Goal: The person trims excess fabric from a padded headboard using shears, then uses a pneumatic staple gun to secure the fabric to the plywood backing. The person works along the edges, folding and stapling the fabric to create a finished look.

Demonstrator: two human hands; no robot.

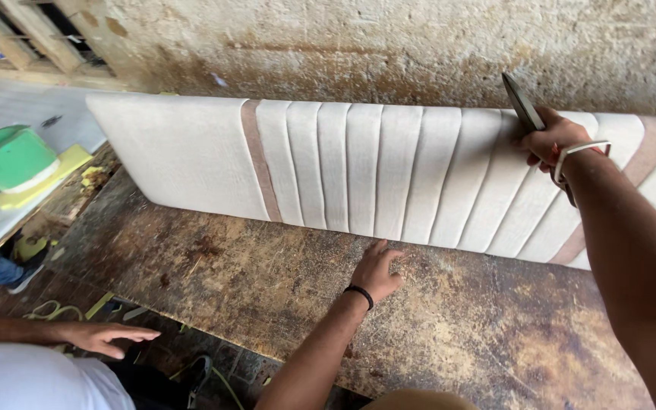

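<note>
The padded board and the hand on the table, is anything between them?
No. In the head view, only bare, scuffed table separates the left hand from the padded board.

Wall (419, 45): rough plaster, pale, stained brown along its lower band. Window (32, 34): upper left corner, wooden slats, dark behind. Table (267, 296): worn wooden board, scratched and blotched, filling the centre. Second surface (9, 106): whitish, at far left, carrying a green container (9, 158) on yellow foam pieces (36, 182). Floor (9, 296): dark brick, lower left, strewn with yellow-green scraps (55, 310). Light: even daylight, soft shadows.
</note>
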